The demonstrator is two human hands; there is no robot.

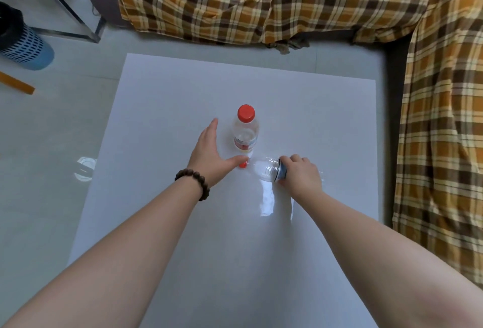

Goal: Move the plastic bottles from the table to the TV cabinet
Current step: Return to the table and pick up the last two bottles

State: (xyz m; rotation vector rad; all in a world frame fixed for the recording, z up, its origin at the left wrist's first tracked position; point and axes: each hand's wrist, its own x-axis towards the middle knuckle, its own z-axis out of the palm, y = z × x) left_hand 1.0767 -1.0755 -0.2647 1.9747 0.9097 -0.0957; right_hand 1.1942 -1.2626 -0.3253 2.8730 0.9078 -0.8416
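The right hand (300, 174) is curled around a clear bottle (266, 171) that lies on its side on the desk (183, 223), gripping it at its blue label, with the red cap end pointing left. The left hand (209, 152) is spread flat and open, holding nothing; its thumb reaches toward that red cap and touches or nearly touches it, and its fingers stretch forward just left of a second bottle (245, 131). This one stands upright near the middle of the white desk, clear with a red cap on top, just behind the lying one. A bead bracelet (194, 182) circles the left wrist. Beyond the desk's far and right edges sits a sofa (287, 1) under a plaid cover. On the floor at left stands a blue bin (24, 45)
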